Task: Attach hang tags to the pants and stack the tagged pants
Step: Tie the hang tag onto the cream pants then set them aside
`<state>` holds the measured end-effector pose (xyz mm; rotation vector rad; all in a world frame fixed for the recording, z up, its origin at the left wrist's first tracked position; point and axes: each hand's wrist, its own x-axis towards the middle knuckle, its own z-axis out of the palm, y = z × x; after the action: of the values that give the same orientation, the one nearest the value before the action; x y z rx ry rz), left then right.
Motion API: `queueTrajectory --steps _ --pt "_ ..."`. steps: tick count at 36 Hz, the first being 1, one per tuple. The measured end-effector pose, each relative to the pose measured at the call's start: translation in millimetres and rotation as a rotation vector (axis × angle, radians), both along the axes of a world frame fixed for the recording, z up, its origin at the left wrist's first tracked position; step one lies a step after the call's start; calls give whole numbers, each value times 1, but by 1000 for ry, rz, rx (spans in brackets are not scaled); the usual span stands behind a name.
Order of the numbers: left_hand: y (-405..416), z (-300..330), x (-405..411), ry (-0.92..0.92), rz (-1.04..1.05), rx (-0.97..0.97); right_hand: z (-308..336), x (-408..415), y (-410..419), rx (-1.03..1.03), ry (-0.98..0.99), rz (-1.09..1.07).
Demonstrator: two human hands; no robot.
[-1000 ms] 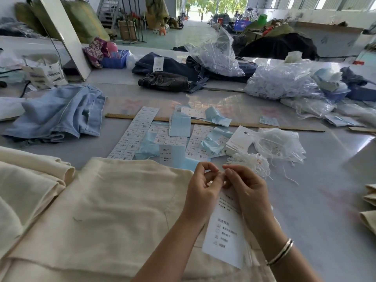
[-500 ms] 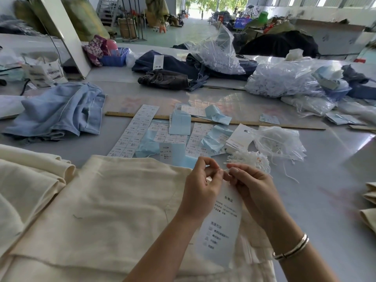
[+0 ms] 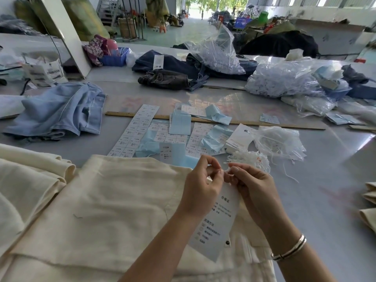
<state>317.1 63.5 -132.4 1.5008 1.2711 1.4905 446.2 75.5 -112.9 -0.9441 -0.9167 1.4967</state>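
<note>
Grey bench (image 3: 325,200) surface is spread with garments, bags and paper. Cream pants (image 3: 101,210) are laid flat at the near edge, their long axis running from near right to far left, with the buttoned waistband nearest the camera. More cream fabric (image 3: 24,180) is piled at the near left. Sticker sheets (image 3: 132,135) are laid out beyond the pants, with a bundle of white strings (image 3: 250,158) to their right. A white hang tag (image 3: 217,222) is held above the pants, its long axis sloping from far right down to near left. The tag's top is pinched by the left hand (image 3: 200,188). A thin white string (image 3: 226,169) is pinched by the right hand (image 3: 254,190) just beside it.
</note>
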Motion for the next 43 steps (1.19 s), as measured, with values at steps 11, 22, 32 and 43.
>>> queueTrajectory --steps 11,22,32,43 --pt "1 -1 -1 32 8 3 0 -2 -2 42 -107 -37" --pt "0 -2 0 32 40 -29 -3 -4 -4 85 -172 -72" --pt "0 -4 0 34 30 -15 -4 -5 -5 104 -195 -109" --pt "0 -2 1 30 31 -38 -5 -6 -5 91 -166 -147"
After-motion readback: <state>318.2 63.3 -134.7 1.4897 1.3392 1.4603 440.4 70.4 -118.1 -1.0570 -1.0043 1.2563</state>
